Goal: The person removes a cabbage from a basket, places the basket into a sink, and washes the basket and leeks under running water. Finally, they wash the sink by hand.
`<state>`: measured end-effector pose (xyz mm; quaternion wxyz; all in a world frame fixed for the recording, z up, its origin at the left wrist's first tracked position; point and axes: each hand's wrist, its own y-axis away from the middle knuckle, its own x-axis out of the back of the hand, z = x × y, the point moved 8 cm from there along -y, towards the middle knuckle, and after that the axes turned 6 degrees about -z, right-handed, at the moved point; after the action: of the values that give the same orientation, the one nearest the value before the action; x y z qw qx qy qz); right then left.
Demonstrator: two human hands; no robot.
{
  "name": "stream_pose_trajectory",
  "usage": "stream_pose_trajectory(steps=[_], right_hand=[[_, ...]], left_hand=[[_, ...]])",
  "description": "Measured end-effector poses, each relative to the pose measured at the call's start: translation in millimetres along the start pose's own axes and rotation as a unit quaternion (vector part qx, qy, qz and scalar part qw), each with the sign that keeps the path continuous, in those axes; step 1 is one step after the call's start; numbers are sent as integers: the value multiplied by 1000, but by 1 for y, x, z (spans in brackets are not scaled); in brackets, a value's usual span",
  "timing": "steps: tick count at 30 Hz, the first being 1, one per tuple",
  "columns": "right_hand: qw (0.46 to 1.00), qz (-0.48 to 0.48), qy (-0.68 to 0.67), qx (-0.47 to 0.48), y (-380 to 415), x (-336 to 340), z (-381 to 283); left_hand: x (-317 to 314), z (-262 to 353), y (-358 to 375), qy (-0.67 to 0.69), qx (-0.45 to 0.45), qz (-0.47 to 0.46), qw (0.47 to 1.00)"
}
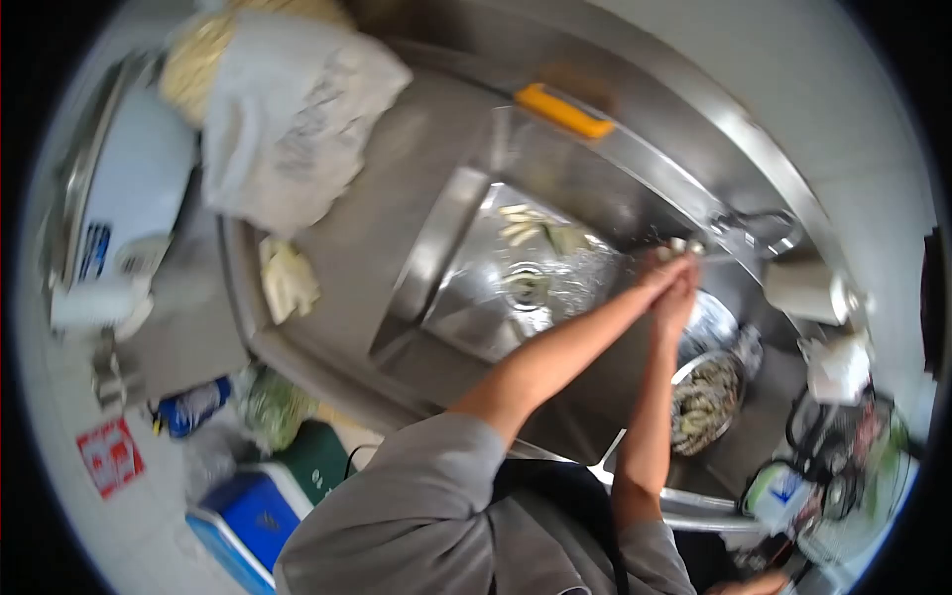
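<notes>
My left hand (658,275) and my right hand (678,290) are together at the tap (739,238), over the right side of the steel sink. The fingers of both are closed around small pale pieces (681,245), too blurred to name. Water splashes about them. In the sink basin (461,283) to the left lie several pale, elongated pieces (518,224) and some greenish scraps near the drain (526,288). Below my right wrist stands a metal bowl (735,405) filled with greyish pieces (706,402) that I cannot identify, and a shiny rounded bowl (706,325) is behind it.
An orange-yellow bar (563,110) lies on the sink's back ledge. At the left are a white sack (297,119), a pale glove (288,281) and a scale (134,198). A blue cooler (253,516) stands below. Part of another hand (759,585) shows at bottom right.
</notes>
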<state>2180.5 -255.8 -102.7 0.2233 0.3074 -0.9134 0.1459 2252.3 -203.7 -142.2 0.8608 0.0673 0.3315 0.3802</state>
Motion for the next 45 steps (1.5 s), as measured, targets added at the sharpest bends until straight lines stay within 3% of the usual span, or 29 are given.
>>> stream_pose_trajectory(steps=[2,3,4,6,7,8,10,12,15,16,19,22,25,29,30,32,34,36,37,38,39,40,41,42,43,45], right_hand=[[992,-18,-118,-52,2,-3,11],[993,-35,-91,-64,3,-3,-4],[993,-40,-109,-9,-3,-3,-11],[983,-41,-169,-57,-11,3,-9],[975,-27,-201,-85,-16,10,1],[976,-25,-198,-83,-19,10,-3],[922,8,-372,-107,-22,3,-12],[953,-2,-296,-59,-30,7,-26],[964,-15,-264,-21,-46,14,-44],[961,66,-268,26,-56,31,-35],[938,246,-232,-72,-91,82,10],[908,120,-377,-139,-156,92,111],[901,98,-393,-153,-167,101,114],[851,276,-412,-173,-174,131,127],[855,313,-377,-172,-157,126,74],[887,247,-360,-153,-174,130,112],[904,199,-360,-116,-155,110,78],[960,155,-221,-67,-104,79,42],[980,40,-178,-73,-64,36,6],[977,-109,-186,-7,-24,-18,-24],[959,-222,-159,-76,26,-66,-90],[904,-306,-269,-128,65,-107,-99],[878,-366,-300,-72,85,-143,-109],[876,-350,-330,-20,97,-159,-143],[871,-334,-354,-69,102,-175,-120],[854,-366,-346,-129,122,-201,-145]], left_hand=[[6,-22,-20,35,33,2,999],[7,-19,-18,55,40,-5,998],[2,-15,-11,93,54,-43,993],[-7,3,7,112,128,-94,981],[-15,10,3,145,76,-123,979],[-14,12,1,122,77,-97,985],[-15,15,-4,83,61,-50,993],[-22,17,-13,78,39,-34,996],[-17,16,-24,275,-19,59,960],[-12,16,-24,179,-25,82,980],[-26,5,-19,153,12,46,987],[-37,4,-10,126,25,-25,991],[-32,1,-2,135,68,-68,986],[4,12,13,19,46,-49,998],[17,14,20,31,66,-51,996],[40,19,31,44,86,-44,994],[72,22,34,52,67,11,996],[97,46,49,68,31,40,996],[112,51,52,54,-9,76,996],[128,58,57,47,-44,113,992],[140,61,58,16,-81,113,990],[144,75,75,-3,-76,131,988],[149,90,94,-23,-71,149,986],[162,88,97,-24,-74,141,987],[167,101,116,33,-69,161,984],[205,118,143,-87,-93,306,943]])
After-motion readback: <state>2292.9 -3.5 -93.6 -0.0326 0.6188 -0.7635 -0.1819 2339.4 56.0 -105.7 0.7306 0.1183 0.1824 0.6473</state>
